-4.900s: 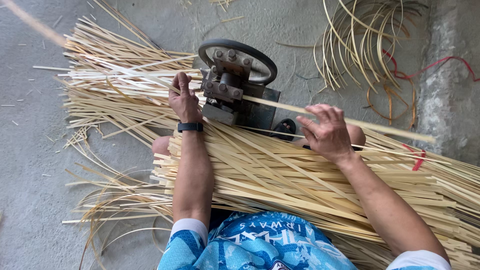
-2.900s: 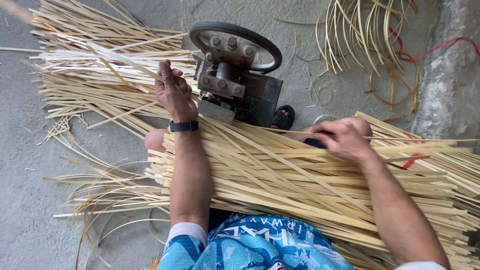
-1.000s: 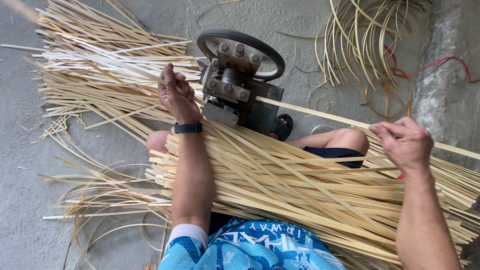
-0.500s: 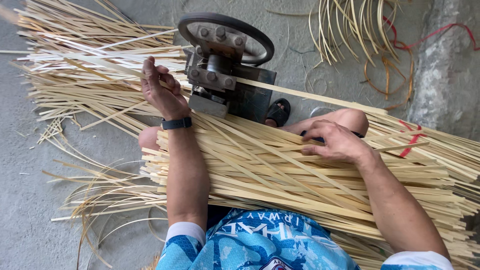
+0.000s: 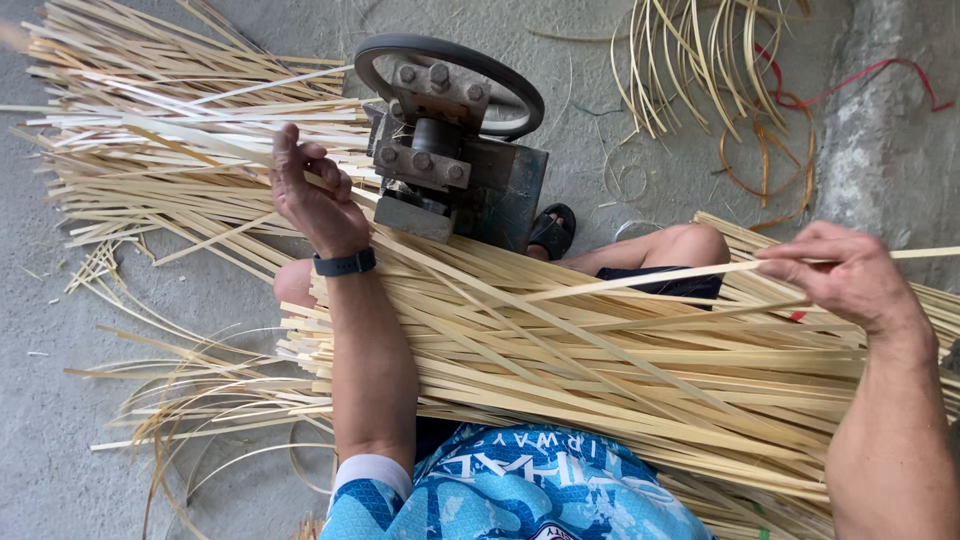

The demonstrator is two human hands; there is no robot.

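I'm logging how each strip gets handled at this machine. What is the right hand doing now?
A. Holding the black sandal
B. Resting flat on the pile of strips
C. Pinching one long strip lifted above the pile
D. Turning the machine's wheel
C: the right hand has its grip pinched on a single bamboo strip raised above the pile of strips on the lap.

The left hand (image 5: 310,195), a dark band at its wrist, pinches thin pale bamboo strips beside a small grey metal machine with a round handwheel (image 5: 450,150) standing on the concrete floor (image 5: 50,400). The right hand (image 5: 845,275) grips one long pale bamboo strip (image 5: 640,280), lifted above the thick bundle of bamboo strips (image 5: 600,370) lying across the lap. More split strips (image 5: 150,130) spread left of the machine, and curled strips (image 5: 690,60) lie behind it.
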